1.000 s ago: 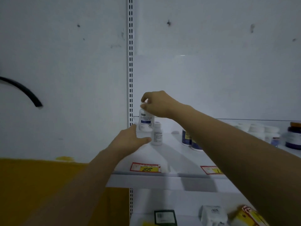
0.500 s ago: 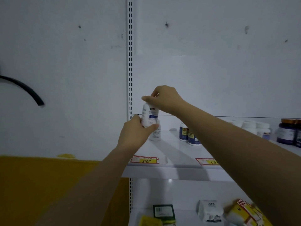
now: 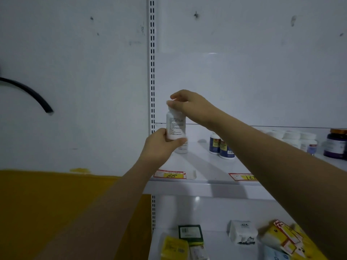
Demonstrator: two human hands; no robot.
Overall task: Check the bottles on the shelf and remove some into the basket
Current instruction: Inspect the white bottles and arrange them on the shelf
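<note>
- Step in hand: inspection. I judge this to be the checking stage, with no removal started.
- Item under check: one white bottle (image 3: 175, 124), held upright in the air above the left end of the shelf (image 3: 202, 166), clear of the shelf board. The side with fine print faces the camera; the print is too small for me to read.
- Left hand (image 3: 161, 147): grip closed round the bottle's base, thumb across the front.
- Right hand (image 3: 189, 106): grip pinching the cap from above. I cannot tell whether it is turning the bottle or only steadying it.
- Stock on the shelf: a second white bottle (image 3: 182, 148) stands just behind the left hand. Two blue bottles (image 3: 221, 147) stand near the middle, touching. White jars (image 3: 293, 136) and a dark jar (image 3: 336, 146) stand further right. A price tag (image 3: 170, 174) sits on the front edge below the held bottle.
- Basket: not in view, so I cannot confirm its position.
- Next move, in my judgement: finish reading the label, then decide. If rejected, the bottle needs one firm hand and a look downward to find the basket. If passed, it goes back upright beside the second white bottle without knocking it.
</note>
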